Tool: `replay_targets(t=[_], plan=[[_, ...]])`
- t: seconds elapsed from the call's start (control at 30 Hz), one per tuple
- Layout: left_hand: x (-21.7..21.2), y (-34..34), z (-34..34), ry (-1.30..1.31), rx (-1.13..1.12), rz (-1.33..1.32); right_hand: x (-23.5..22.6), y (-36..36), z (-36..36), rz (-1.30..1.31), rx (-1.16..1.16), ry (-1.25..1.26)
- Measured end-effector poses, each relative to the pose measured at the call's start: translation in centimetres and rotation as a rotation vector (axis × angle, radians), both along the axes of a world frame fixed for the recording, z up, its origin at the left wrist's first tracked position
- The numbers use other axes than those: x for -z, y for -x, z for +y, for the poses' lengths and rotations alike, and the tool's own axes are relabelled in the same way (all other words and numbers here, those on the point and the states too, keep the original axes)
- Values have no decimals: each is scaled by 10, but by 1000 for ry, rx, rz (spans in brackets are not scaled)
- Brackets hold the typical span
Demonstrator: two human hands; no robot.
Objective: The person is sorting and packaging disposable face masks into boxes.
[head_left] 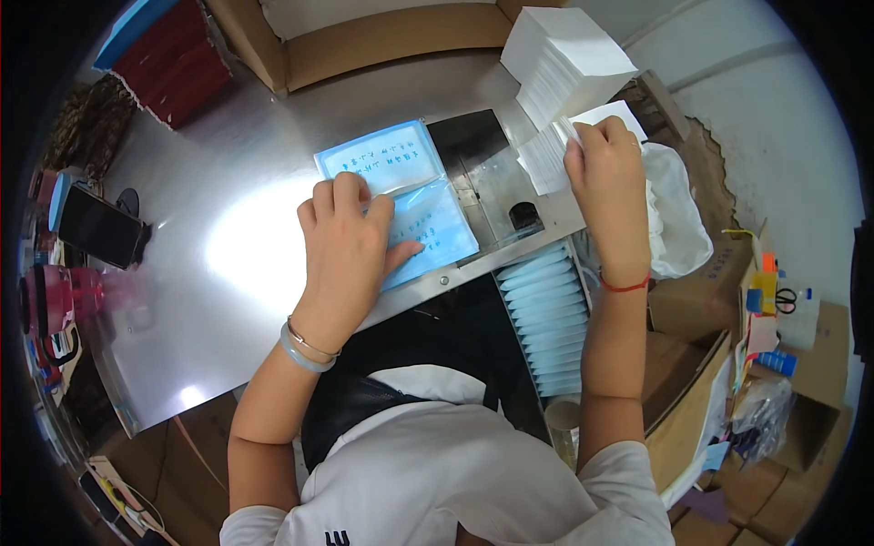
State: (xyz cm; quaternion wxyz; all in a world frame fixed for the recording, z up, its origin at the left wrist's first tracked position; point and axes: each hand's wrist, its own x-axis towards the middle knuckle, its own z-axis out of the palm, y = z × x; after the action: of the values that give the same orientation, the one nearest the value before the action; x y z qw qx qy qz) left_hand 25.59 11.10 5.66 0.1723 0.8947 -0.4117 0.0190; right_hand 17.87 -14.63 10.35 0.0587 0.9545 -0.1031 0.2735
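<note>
Light blue flat plastic packets (387,150) with blue writing lie at the near edge of the metal table, one beside the other with a raised crease between them. Over them rests my left hand (344,223), its fingers bent onto the plastic and the thumb stretched apart. At the right, my right hand (608,173) is closed in a pinch at the top edge of white paper slips (544,159), which lean in a small stack. How many slips it grips is hidden by the fingers.
A taller white paper stack (569,55) stands behind. Light blue packets fill a narrow bin (546,318) below the table edge. A white bag (678,214) hangs at right. On the left are a phone on a stand (100,223) and a pink bottle (68,296); a cardboard box (391,59) sits behind.
</note>
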Motion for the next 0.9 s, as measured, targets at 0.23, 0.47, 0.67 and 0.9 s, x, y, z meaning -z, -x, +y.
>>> replay_targets(t=[0.23,0.47,0.67,0.9], plan=[[11,0,3,187,12,-29,-2,-2,0,45,-28,-10],[12,-2,6,170,20,-94,-6,-3,-4,59,-54,10],[9,0,3,250,-14,-9,-9,-29,66,-718,2,-579],[7,-6,8,234,-16,45,58,-56,90,69,-250,-915]])
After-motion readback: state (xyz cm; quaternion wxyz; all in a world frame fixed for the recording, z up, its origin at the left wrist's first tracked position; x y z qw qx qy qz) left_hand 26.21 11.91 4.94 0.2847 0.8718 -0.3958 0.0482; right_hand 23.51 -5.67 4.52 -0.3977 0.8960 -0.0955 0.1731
